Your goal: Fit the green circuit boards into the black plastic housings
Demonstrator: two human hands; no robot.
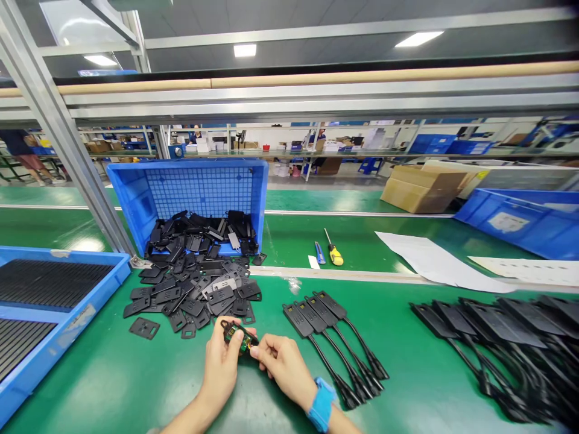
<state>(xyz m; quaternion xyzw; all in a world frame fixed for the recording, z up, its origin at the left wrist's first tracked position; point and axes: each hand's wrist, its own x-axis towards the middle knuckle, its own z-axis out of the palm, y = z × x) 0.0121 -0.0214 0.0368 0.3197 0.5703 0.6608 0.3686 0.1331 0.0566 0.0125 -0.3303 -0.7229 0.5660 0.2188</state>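
Green counter [113, 386] on my feed, blue bin [140, 199] at the back, black pile [194, 295] out front. My left hand [221, 361] grasps an open case [230, 330] just by the pile; my right hand [289, 367] has fingers at its thin wires [249, 346], can't tell if they're pinching any. Tugging too hard could rip one loose, imo.

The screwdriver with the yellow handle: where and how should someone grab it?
Probably by its thick yellow handle, from above and the right: that end lies nearer, the thin shaft points away, and a blue tool lies close on the left.
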